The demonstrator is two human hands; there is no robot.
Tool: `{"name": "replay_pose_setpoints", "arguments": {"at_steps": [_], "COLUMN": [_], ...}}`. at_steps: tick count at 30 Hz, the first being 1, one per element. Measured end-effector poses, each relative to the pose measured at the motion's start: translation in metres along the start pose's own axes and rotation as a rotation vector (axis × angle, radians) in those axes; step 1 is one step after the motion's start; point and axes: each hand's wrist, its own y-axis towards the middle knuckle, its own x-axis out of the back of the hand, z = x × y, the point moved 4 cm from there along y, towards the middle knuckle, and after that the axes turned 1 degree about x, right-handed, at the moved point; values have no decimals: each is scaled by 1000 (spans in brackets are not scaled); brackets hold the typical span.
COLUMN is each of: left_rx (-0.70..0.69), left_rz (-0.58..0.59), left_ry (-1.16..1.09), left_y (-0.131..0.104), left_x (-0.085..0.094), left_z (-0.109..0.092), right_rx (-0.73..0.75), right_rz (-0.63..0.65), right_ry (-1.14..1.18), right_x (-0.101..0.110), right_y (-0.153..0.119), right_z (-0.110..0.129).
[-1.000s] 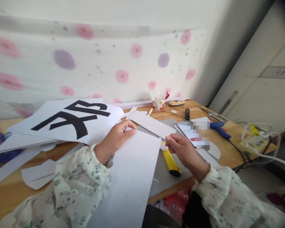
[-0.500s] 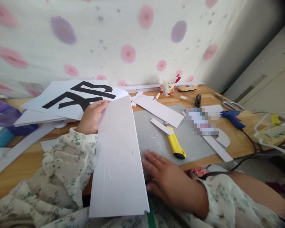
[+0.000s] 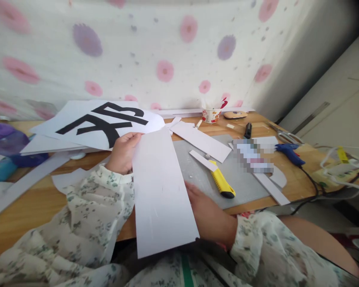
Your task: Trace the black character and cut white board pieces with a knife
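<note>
A long white board [image 3: 164, 195] stretches from the table's middle toward my body, with faint marks on its surface. My left hand [image 3: 124, 153] grips its far left corner, thumb on top. Beside the board's right edge is my right hand [image 3: 211, 215]; its fingers are mostly hidden behind the board. Right of the board, a yellow utility knife [image 3: 221, 183] lies on the grey cutting mat [image 3: 245, 189], its front end under a narrow white strip [image 3: 202, 159]. A wider white piece [image 3: 202, 140] rests at the mat's back edge.
Sheets with black characters [image 3: 107, 119] lie at the back left. A patterned cup [image 3: 211, 115] stands near the wall. To the right are a blue glue gun [image 3: 290, 154], scissors [image 3: 287, 134], a black-handled tool [image 3: 248, 130] and cables.
The board has shifted right and its near end is farther from me. My right hand has moved from the open mat area to partly behind the board. Small scraps on the mat are fewer.
</note>
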Motion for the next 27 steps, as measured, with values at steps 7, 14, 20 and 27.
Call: {"name": "replay_pose_setpoints", "arguments": {"at_steps": [7,14,20,27], "left_rx": [8,26,75,154], "left_rz": [38,38,7,17], "left_ry": [-3,5,25,86], "left_y": [-4,-4,-3,-2], "left_x": [-6,-9,-14,-43], "left_z": [0,4,15,53], "right_rx": [-88,-65,-128,-451], "right_rz": [-34,57,69,-290], "right_ry": [54,257,511,-259], "right_x": [14,23,55,68], "right_y": [-20,-12,-38,-43], "right_z": [-9,-8,-12,-88]}}
